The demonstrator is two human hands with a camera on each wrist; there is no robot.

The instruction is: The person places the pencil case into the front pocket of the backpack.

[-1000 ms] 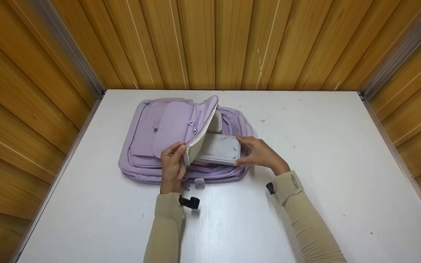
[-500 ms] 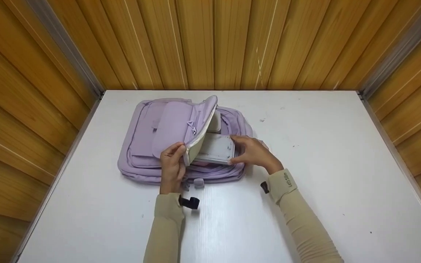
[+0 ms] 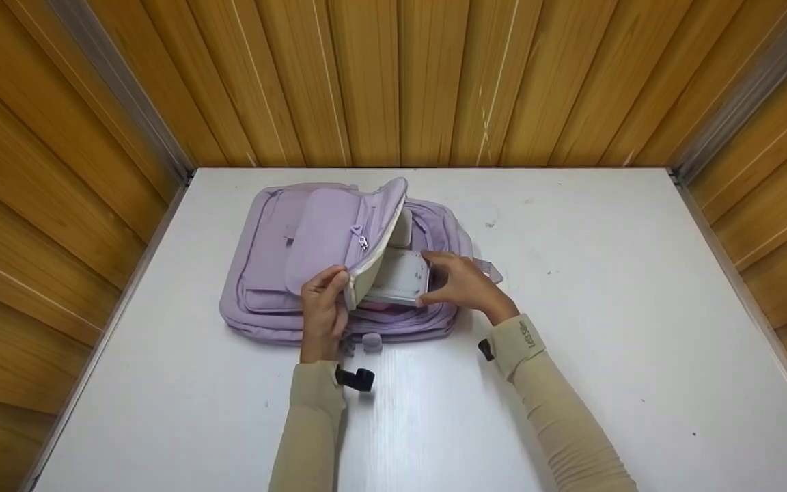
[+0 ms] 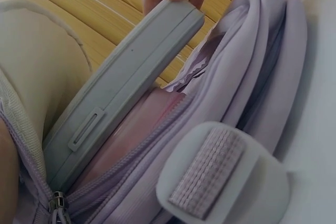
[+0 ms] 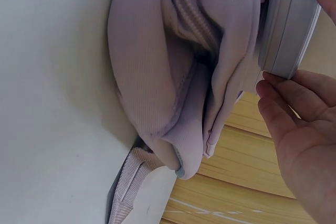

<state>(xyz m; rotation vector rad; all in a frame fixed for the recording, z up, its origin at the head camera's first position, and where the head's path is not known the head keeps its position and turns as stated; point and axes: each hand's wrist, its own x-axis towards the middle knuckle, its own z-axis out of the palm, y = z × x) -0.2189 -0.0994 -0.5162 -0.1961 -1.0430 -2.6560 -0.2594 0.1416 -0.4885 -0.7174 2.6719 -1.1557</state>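
Note:
A lilac backpack point(image 3: 264, 260) lies on the table, its front compartment unzipped. My left hand point(image 3: 325, 307) pinches the near corner of the cream-lined flap point(image 3: 376, 253), lifting it. My right hand point(image 3: 462, 283) grips the right end of a flat grey-white case point(image 3: 400, 277), thumb and fingers on opposite edges. The case's other end lies inside the opening, hidden under the flap. In the left wrist view the case point(image 4: 126, 82) is tilted, a small slot in its side. A pink item point(image 4: 131, 135) sits beneath it in the bag.
Behind the case, a white rounded object point(image 3: 402, 229) shows inside the bag. A pale strap buckle point(image 3: 371, 342) lies at the bag's near edge, and a strap end point(image 3: 488, 270) sticks out right. Wood-patterned walls point(image 3: 427, 82) enclose the white table point(image 3: 605, 307).
My right hand has moved left, sliding the case deeper under the flap. The strap end at the right has come into view behind the hand. My left hand and the flap stay put.

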